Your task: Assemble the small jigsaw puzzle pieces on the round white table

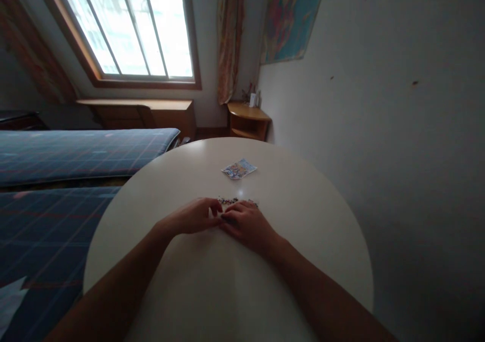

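Observation:
My left hand and my right hand meet over the middle of a round, cream-white table. A small dark piece shows between the fingertips, too small to name. The right fingers are closed on it. My left fingers curl in, thumb and fingertips close against the right hand; what they pinch is hidden. Just beyond the fingers lies a loose row of tiny multicoloured pieces, partly covered by my right hand. Farther back rests a printed paper sheet or packet, lying flat.
On the left stand beds or benches with blue plaid covers. A wooden corner shelf is behind the table, and a desk sits below the window. A white wall runs along the right.

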`<state>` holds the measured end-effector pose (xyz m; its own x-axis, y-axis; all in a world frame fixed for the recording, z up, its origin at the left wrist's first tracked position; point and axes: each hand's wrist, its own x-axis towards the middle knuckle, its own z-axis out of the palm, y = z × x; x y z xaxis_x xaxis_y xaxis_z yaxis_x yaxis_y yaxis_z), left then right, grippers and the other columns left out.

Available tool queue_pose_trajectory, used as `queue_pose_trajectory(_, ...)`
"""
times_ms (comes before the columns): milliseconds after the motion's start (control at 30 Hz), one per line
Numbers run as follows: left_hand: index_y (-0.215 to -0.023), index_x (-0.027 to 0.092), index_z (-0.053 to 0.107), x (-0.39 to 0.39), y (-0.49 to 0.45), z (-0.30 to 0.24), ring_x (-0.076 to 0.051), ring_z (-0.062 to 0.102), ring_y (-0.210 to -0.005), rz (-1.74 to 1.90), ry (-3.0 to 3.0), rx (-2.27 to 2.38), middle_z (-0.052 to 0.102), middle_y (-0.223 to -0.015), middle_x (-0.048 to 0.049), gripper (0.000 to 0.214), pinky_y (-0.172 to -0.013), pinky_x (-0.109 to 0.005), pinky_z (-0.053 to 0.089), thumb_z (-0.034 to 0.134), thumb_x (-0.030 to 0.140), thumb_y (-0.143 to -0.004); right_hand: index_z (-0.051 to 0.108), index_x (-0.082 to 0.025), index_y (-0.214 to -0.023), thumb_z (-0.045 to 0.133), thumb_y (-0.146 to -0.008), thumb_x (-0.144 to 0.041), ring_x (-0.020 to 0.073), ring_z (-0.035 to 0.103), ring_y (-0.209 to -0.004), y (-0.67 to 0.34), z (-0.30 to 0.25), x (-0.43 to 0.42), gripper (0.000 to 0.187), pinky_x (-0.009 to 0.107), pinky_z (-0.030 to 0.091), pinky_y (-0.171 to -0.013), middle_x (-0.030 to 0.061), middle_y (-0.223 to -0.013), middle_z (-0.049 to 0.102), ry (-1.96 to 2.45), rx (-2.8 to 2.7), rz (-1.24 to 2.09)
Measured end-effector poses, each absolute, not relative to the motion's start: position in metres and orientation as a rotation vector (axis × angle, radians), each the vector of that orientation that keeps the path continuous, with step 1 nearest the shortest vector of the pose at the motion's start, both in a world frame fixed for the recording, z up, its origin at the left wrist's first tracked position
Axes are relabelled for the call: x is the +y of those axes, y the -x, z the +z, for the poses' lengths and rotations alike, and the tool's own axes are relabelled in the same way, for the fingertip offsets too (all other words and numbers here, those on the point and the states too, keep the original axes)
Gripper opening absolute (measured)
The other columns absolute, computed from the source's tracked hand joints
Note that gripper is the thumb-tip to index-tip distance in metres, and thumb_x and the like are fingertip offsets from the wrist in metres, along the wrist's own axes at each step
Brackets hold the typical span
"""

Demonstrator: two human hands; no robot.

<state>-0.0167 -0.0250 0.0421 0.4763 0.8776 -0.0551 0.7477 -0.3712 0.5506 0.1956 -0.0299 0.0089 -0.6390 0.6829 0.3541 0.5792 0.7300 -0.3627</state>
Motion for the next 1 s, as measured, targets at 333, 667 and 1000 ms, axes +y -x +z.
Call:
queue_pose_trajectory(333,-0.093,0.018,0.07,-0.026,0.009,0.035,-0.016,0.06,-0.07,0.504,-2.313,1.262,0.069,-0.084,-0.0046,0.021,-0.066,-0.025,0.044,0.058,0.034,-0.086,0.072,-0.019,-0.092,0.054,-0.098,-0.034,0.0197,0.065,-0.089,-0.197,0.013,-0.017,0.024,0.033,0.042,-0.084,0.0065,-0.093,0.075,1.024,-2.457,0.211)
queue_pose_trajectory(667,-0.087,0.019,0.069,-0.023,-0.007,0.021,-0.015,0.06,-0.068,0.726,-2.244,1.354,0.069,-0.079,-0.0029,0.027,-0.065,-0.025,0.042,0.054,0.041,-0.093,0.073,-0.02,-0.102,0.06,-0.094,-0.035,0.018,0.069,-0.084,-0.207,0.014,-0.014,0.022,0.028,0.049,-0.078,0.0056,-0.092,0.076,1.095,-2.075,0.701)
queue_pose_trajectory(1000,-0.079,0.017,0.064,-0.022,-0.025,0.017,-0.014,0.058,-0.061,1.038,-1.849,1.355,0.068,-0.069,-0.0016,0.029,-0.058,-0.024,0.043,0.056,0.044,-0.085,0.071,-0.019,-0.109,0.063,-0.09,-0.035,0.0171,0.07,-0.082,-0.217,0.021,-0.018,0.025,0.029,0.051,-0.078,0.0056,-0.091,0.076,1.106,-1.954,0.742)
